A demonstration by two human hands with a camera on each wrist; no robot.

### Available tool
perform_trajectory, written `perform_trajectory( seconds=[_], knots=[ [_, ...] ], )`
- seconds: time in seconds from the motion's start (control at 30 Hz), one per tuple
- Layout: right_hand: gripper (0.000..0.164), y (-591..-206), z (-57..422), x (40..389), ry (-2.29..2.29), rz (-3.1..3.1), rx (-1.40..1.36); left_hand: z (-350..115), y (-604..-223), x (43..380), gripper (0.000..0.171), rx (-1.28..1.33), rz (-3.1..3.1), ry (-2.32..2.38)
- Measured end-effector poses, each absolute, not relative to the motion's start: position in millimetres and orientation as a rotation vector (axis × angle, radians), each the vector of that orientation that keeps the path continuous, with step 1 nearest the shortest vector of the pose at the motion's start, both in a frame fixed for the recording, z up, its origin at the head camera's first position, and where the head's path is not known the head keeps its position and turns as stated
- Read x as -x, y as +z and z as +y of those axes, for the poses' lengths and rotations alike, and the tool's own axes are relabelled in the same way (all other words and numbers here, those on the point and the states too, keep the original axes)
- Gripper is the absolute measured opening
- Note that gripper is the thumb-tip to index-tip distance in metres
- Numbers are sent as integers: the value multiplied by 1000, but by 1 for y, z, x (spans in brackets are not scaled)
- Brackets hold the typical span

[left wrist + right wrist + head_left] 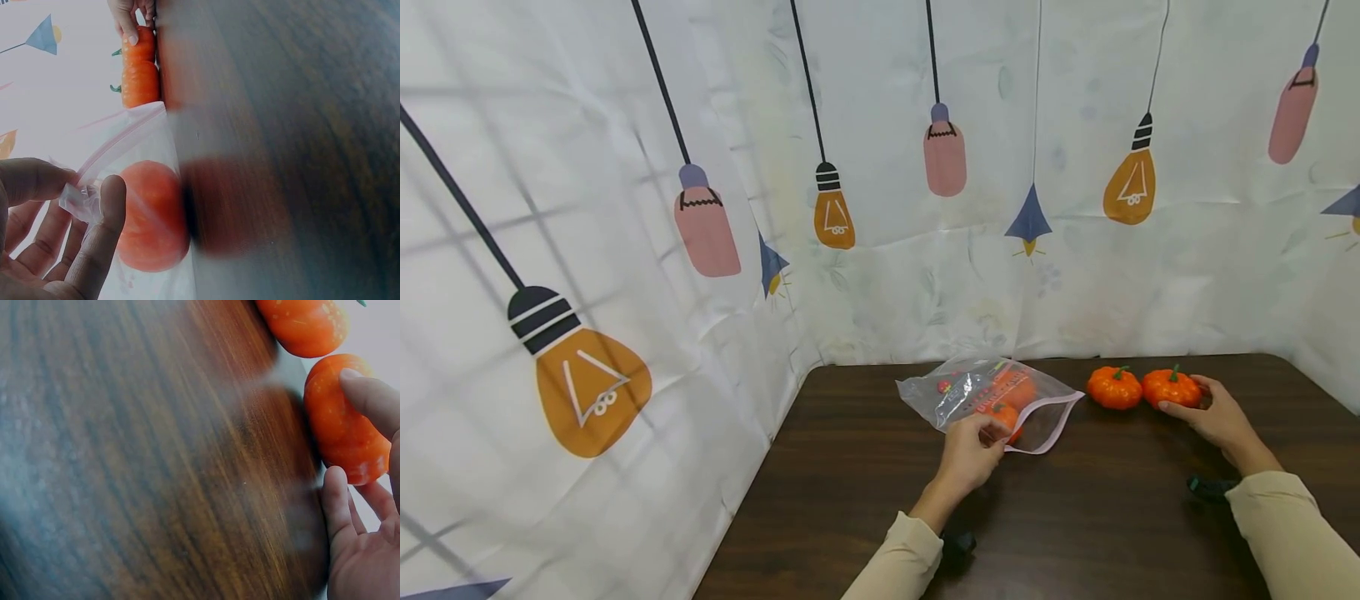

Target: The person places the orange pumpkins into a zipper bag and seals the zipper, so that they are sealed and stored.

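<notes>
A clear zip bag [958, 400] with a pink-edged mouth lies near the back of the table, orange pumpkins [1017, 390] inside it. My left hand [967, 457] pinches the near edge of its mouth between thumb and fingers; the left wrist view shows the bunched plastic [84, 199] there. To the right of the bag sit two small orange toy pumpkins with green stems, side by side. My right hand [1219, 423] holds the right pumpkin [1171, 389], thumb [369, 400] on its front and fingers around its right side. The left pumpkin [1114, 389] stands untouched next to it.
The dark wood table [1075, 525] runs back to a white curtain [880, 300] printed with hanging lamps, which also closes off the left side. Dark objects [1212, 487] show by both wrists.
</notes>
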State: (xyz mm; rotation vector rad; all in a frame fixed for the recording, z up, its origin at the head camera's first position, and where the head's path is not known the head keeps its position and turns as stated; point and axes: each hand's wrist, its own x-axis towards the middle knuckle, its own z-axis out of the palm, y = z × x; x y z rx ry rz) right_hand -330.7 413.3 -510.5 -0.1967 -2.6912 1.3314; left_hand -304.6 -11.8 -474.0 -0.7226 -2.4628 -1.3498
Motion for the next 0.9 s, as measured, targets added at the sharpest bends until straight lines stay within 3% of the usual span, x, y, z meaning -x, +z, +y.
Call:
perform_trajectory(
  seconds=[0.9],
  knots=[
    [103, -517, 413, 316, 1499, -2521, 283, -13, -474, 306, 12, 706, -2462, -1355]
  ],
)
